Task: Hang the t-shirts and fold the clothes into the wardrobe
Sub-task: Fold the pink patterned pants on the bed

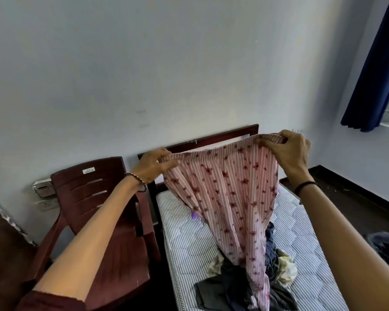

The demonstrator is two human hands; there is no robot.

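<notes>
A pink striped garment with dark red star prints (229, 194) hangs stretched in the air above the bed. My left hand (155, 164) pinches its top edge at the left corner. My right hand (285, 147) grips the same edge at the right corner. The cloth narrows downward and its lower end trails into a heap of dark and pale clothes (245, 281) lying on the blue-striped mattress (189, 239).
A maroon plastic chair (94, 205) stands left of the bed, close to my left forearm. The dark wooden headboard (211, 138) meets the white wall. A blue curtain (373, 70) hangs at the right by a window. More dark cloth (386, 245) lies at the right edge.
</notes>
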